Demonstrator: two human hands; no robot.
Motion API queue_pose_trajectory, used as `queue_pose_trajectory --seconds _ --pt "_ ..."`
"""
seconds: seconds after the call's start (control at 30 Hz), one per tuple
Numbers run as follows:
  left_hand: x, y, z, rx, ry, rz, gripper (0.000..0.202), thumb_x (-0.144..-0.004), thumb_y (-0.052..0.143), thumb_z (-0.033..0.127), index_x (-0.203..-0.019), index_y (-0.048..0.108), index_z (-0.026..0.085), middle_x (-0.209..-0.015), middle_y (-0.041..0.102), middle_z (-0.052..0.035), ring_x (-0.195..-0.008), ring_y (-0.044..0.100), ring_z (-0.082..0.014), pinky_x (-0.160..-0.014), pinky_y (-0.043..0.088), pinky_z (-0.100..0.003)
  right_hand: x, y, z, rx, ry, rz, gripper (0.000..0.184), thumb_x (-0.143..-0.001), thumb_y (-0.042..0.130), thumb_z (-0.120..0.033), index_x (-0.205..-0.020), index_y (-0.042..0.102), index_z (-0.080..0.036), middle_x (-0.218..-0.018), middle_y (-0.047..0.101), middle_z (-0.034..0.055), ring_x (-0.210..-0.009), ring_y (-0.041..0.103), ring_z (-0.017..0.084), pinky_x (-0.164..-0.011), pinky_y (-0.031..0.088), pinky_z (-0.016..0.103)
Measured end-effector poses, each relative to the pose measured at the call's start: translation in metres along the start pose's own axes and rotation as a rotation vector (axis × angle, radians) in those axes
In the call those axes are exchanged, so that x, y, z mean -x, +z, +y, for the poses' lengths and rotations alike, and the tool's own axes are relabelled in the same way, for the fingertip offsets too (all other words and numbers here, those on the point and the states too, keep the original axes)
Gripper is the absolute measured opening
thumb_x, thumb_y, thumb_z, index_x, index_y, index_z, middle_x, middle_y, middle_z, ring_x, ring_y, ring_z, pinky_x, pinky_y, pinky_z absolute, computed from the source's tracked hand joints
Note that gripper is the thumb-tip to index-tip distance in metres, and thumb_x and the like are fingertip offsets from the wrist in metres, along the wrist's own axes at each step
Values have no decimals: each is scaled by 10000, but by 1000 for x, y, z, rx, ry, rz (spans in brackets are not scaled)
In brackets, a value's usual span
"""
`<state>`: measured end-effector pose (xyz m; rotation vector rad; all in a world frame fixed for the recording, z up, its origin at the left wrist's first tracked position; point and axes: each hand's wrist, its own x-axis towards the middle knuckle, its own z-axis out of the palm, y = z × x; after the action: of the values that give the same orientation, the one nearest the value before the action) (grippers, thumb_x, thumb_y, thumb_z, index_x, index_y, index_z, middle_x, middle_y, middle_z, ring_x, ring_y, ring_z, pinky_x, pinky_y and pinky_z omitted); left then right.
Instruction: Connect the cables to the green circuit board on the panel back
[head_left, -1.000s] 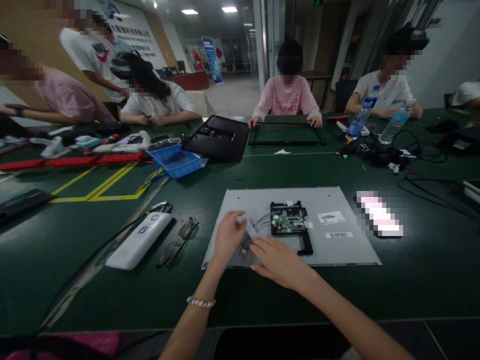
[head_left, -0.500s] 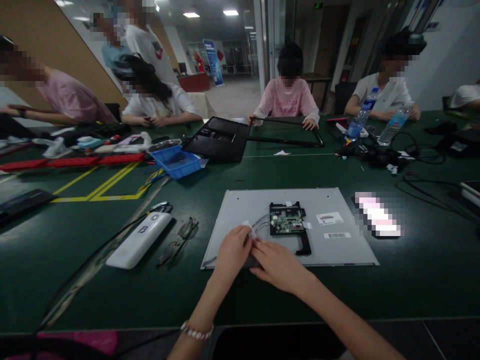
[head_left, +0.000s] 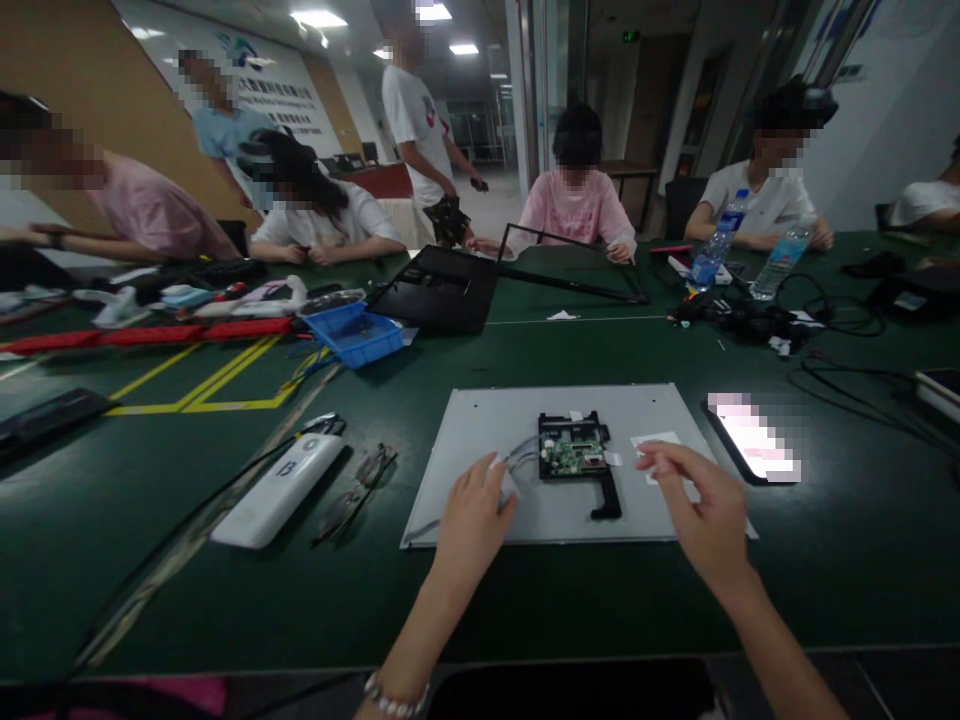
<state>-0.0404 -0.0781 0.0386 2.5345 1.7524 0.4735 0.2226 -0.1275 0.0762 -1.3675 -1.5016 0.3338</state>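
Observation:
A grey flat display panel [head_left: 480,425] lies on the table in front of me. On its middle sits a green circuit board [head_left: 576,458] in a black bracket [head_left: 606,495], with thin grey cables [head_left: 521,450] running left from it. My left hand [head_left: 476,515] rests on the panel's left part, fingers laid out and thumb apart, over the cables and a small piece of whitish tape [head_left: 510,485]. Above the panel's right side, my right hand [head_left: 705,510] is raised with bent fingers and nothing visible in them. It partly covers a white label [head_left: 643,442].
Right of the panel lies a phone [head_left: 750,440]. To the left are glasses [head_left: 356,490] and a white power bank [head_left: 281,490] with a cable. Farther back stand a blue tray [head_left: 356,335], a black cover [head_left: 442,290] and bottles [head_left: 720,240]. A person opposite holds a black frame [head_left: 570,285].
My right hand has left my left hand's side and moved right, over the panel's label. My left hand stays on the cables, its fingers now flatter. The person opposite has tilted the black frame.

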Motion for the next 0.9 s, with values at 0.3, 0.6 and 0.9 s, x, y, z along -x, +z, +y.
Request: queue_pose_trajectory --seconds 0.3,0.6,0.9 --pt "9 2 15 -82 139 -39 271 -844 453 136 -1088 553 196 -1182 588 -110 -1117 533 -272 -952 406 -431 -31 18 100 190 73 -476 330 -756 581 -205 -1082 631 -191 -1031 625 85 -901 597 204 -805 475 354" --pt "-8 -13 -8 -133 137 28 372 -834 372 38 -1096 592 185 -1154 640 -103 -1118 569 -229 -1044 298 -453 -34 34 96 122 120 -469 99 -726 578 -188 -787 656 -195 -823 639 28 -765 607 173 -723 463 307" --pt "-14 -18 -35 -125 23 -94 239 -901 401 223 -967 630 231 -1089 669 -55 -1180 510 -259 -1029 271 -533 -28 -1 134 343 326 -257 168 -795 533 -313 -859 628 -191 -808 656 42 -692 607 167 -657 440 280"
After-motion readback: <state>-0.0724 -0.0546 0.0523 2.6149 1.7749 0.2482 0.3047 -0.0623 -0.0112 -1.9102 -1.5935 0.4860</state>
